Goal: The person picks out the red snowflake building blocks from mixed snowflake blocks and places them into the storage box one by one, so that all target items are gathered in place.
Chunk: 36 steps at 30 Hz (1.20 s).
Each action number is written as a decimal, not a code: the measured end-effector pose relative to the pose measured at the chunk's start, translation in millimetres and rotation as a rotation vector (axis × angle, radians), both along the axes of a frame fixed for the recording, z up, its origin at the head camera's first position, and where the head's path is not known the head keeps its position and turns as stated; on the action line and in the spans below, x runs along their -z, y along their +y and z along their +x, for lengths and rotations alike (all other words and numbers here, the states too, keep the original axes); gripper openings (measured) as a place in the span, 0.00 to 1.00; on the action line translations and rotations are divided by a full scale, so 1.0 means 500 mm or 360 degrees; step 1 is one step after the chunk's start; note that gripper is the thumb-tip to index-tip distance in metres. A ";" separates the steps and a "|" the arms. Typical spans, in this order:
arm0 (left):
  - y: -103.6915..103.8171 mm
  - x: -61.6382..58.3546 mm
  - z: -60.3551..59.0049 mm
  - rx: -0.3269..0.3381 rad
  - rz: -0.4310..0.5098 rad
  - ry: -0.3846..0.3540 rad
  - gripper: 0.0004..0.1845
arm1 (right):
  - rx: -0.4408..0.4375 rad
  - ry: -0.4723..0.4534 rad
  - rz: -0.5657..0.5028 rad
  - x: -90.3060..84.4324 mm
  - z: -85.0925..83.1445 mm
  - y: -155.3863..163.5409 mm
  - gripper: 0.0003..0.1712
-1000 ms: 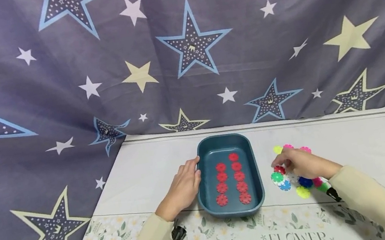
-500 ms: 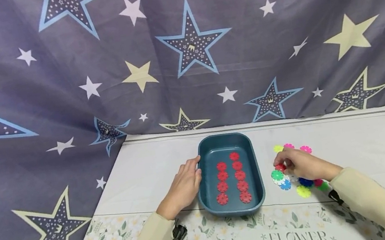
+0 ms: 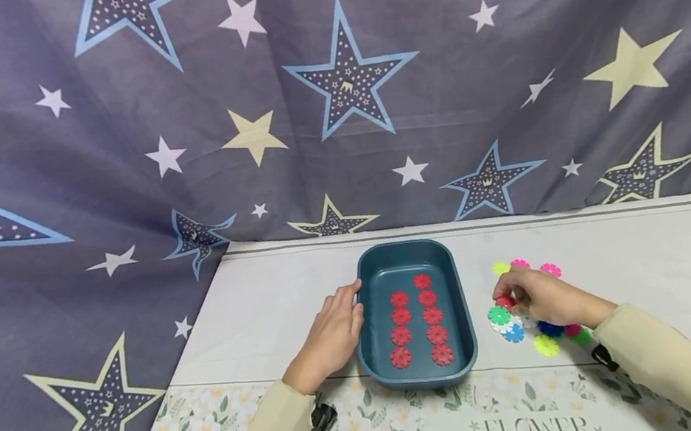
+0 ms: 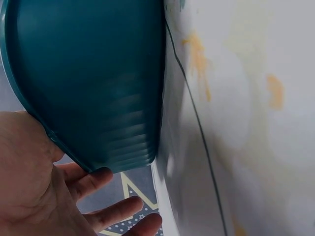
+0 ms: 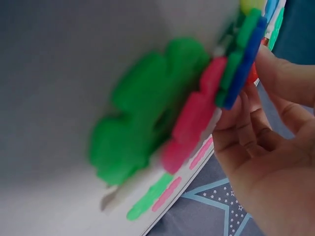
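Since the frame one second back, our right hand (image 3: 541, 296) has drawn up slightly from the pile (image 3: 529, 322), its fingertips now pinched on a red disc (image 3: 503, 301); the left hand (image 3: 330, 338) has not shifted.

Near to far, all taken from the tray (image 3: 459, 303): just right of its near end lie the loose discs, green, blue, yellow and pink. The held red disc sits right of the tray's middle, a little above the pile. More pink and yellow discs lie further back. Left of the tray, the left hand rests open against its outer wall, fingers straight. Inside are two rows of red discs (image 3: 418, 320).

Judgement: the disc looks light, stiff, notched plastic, slippery on its flat faces. Best pinched across the rim, in the notches.
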<state>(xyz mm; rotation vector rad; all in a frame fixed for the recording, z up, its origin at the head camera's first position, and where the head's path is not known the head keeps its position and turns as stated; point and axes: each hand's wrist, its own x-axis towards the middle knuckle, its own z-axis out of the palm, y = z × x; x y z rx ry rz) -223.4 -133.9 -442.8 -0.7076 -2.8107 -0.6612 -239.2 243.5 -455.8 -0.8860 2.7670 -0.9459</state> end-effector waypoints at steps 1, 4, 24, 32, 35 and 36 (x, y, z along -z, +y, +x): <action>0.000 0.001 0.000 -0.0002 -0.0003 -0.0004 0.22 | -0.0003 -0.0018 -0.0008 -0.001 0.000 0.000 0.20; 0.000 0.002 0.000 -0.0005 -0.0013 -0.0016 0.22 | -0.0014 -0.0024 -0.0001 -0.009 -0.004 0.005 0.17; -0.020 -0.003 0.009 -0.0095 -0.0050 -0.0018 0.22 | -0.0295 0.0488 -0.0202 -0.142 -0.049 -0.169 0.11; 0.007 -0.002 0.001 -0.0040 -0.0078 -0.0025 0.23 | -0.0377 0.0332 -0.0040 -0.105 -0.135 -0.263 0.08; 0.017 -0.004 0.002 -0.0013 -0.0104 -0.0011 0.23 | -0.0377 0.0313 0.0054 -0.092 -0.157 -0.275 0.09; 0.019 -0.005 0.002 -0.0006 -0.0111 -0.0002 0.23 | -0.0376 0.0330 0.0096 -0.089 -0.163 -0.277 0.09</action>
